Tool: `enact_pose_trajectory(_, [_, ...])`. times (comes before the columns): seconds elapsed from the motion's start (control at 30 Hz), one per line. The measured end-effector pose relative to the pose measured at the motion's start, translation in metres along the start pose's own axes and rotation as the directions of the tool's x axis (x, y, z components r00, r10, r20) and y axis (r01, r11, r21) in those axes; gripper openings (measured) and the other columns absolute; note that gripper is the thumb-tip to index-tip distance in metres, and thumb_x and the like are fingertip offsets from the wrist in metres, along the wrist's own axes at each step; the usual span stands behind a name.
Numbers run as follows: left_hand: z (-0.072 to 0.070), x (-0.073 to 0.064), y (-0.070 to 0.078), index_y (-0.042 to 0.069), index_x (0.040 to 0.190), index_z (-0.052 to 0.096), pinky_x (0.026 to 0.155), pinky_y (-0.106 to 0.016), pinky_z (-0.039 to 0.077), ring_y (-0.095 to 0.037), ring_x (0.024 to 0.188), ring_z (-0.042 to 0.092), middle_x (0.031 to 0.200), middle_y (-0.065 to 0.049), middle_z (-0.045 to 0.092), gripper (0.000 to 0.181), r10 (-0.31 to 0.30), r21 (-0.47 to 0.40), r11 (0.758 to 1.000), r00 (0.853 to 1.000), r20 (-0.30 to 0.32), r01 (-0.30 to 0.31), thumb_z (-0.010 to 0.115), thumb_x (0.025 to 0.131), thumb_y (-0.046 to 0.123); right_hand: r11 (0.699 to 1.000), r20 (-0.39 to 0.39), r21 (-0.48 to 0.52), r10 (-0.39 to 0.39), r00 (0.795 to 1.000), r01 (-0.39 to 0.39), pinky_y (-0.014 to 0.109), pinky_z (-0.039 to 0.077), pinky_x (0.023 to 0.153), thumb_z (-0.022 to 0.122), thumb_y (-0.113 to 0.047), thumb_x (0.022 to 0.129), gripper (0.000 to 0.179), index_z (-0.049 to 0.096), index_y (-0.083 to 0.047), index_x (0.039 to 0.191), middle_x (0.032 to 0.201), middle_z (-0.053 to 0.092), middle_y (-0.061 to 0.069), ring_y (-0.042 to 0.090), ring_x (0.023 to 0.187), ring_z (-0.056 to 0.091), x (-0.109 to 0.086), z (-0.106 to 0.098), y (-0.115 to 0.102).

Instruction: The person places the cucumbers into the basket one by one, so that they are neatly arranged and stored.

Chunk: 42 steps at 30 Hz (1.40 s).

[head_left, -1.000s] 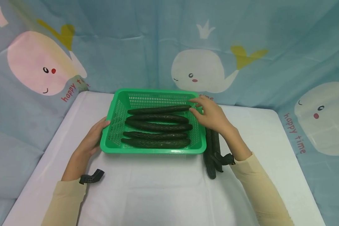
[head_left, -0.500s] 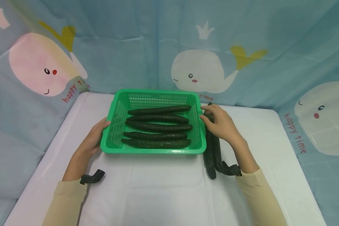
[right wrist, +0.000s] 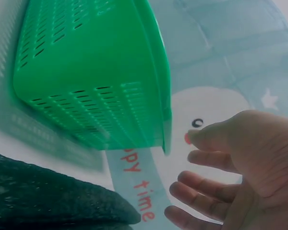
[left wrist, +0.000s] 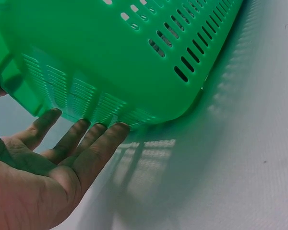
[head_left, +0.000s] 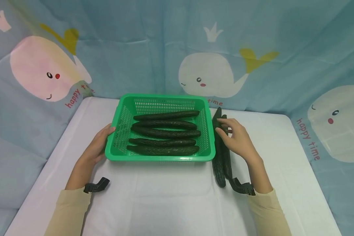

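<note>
A green plastic basket (head_left: 160, 158) holds several dark cucumbers (head_left: 165, 132) lying crosswise. My left hand (head_left: 98, 142) holds the basket's left side, thumb over the rim. In the left wrist view, the fingertips (left wrist: 120, 127) of that hand lie against the slotted outer wall. My right hand (head_left: 237, 136) is right of the basket with fingers apart and nothing between them. It overlaps two more cucumbers lying lengthwise on the table: the nearer one to the basket (head_left: 218, 160) and the outer one (head_left: 226, 164). In the right wrist view, a cucumber (right wrist: 57, 196) shows below the basket.
A white cloth covers the table (head_left: 165, 203). Behind it hangs a blue curtain (head_left: 129, 59) printed with whales, close to the basket's back rim. Each wrist wears a black camera mount; the right mount (head_left: 242, 187) sits near the outer cucumber's lower end.
My right hand has moved from over the basket's right rim, out to the right and closer to me, above the two loose cucumbers. The left hand and basket have stayed nearly still.
</note>
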State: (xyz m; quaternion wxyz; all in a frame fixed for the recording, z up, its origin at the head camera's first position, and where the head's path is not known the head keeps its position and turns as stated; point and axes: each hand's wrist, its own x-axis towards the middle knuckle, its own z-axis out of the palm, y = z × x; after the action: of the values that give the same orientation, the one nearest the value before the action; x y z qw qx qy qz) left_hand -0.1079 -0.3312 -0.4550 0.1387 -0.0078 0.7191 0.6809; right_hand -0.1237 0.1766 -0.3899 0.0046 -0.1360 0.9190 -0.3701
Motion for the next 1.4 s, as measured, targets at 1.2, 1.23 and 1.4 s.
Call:
enact_pose_trajectory(1.2, [0.001,0.001,-0.001,0.007,0.171,0.008,0.097,-0.018,0.062,0.005,0.117,0.068,0.157,-0.02,0.043,0.077,0.0,0.006,1.0,1.0,0.013,0.0,0.038,0.114,0.05,0.968,0.01,0.022,0.251,0.968,-0.251,0.062,0.055,0.112,0.058,-0.035,0.11,0.062,0.042,0.001,0.159,0.148,0.055,0.03,0.048,0.134,0.059,-0.018,0.018,0.065])
enact_pose_trajectory(1.23, [0.0,0.001,-0.001,0.007,0.171,0.008,0.097,-0.019,0.063,0.005,0.117,0.068,0.156,-0.019,0.044,0.077,-0.003,0.008,1.0,1.0,0.013,0.003,0.037,0.114,0.05,0.965,0.018,0.023,0.261,0.965,-0.261,0.063,0.055,0.111,0.057,-0.037,0.11,0.063,0.042,0.001,0.159,0.146,0.055,0.031,0.048,0.134,0.059,-0.018,0.019,0.065])
enact_pose_trajectory(1.4, [-0.002,0.002,-0.001,0.008,0.171,0.008,0.096,-0.019,0.063,0.004,0.116,0.069,0.141,0.002,0.057,0.077,-0.012,0.002,1.0,1.0,0.011,0.012,0.038,0.114,0.05,0.955,0.073,0.029,0.293,0.953,-0.296,0.064,0.054,0.11,0.057,-0.044,0.11,0.07,0.037,-0.003,0.162,0.146,0.053,0.03,0.048,0.134,0.058,-0.016,0.024,0.073])
